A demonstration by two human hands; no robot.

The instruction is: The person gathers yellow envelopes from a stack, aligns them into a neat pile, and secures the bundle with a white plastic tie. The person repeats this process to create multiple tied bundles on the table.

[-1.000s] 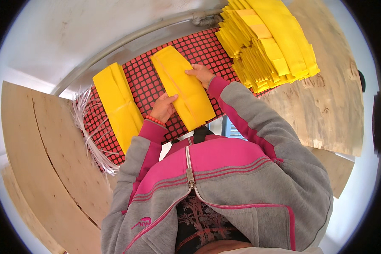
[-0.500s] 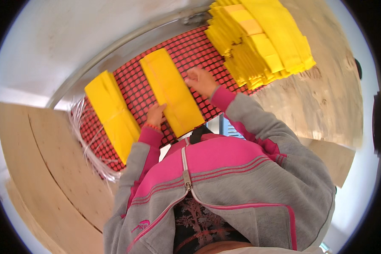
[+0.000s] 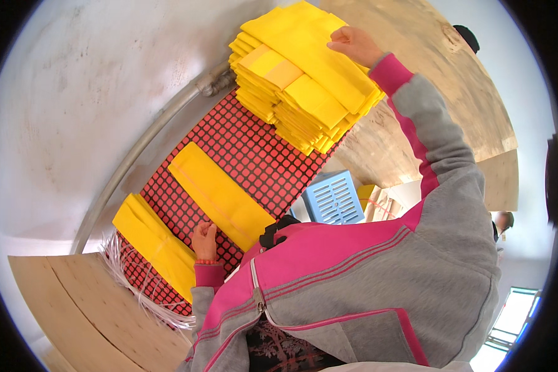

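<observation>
My right hand (image 3: 356,45) has its fingers curled together over the far right edge of a tall stack of folded yellow fabric pieces (image 3: 319,53); whether the fingertips pinch the top piece cannot be seen. Nearer to me, one folded yellow piece (image 3: 220,193) with a pale thin line along it lies flat on a red-and-black checked cloth (image 3: 254,142). Beside its lower left edge is my left hand (image 3: 204,240), fingers bent inward, with nothing visible in them. A second, thicker yellow bundle (image 3: 155,245) lies to the left, a pale strand across it.
White plastic strings (image 3: 146,297) hang over the left end of the cloth, beside a wooden board (image 3: 74,291). A grey pipe (image 3: 127,149) runs along the wall behind. Right of the stack is a wooden surface (image 3: 440,80); a blue slotted basket (image 3: 333,197) sits below. A person (image 3: 503,222) appears far right.
My right hand has left the middle yellow piece and reached far right to the tall stack. My left hand has come off that piece and now hovers beside it. The view has turned right.
</observation>
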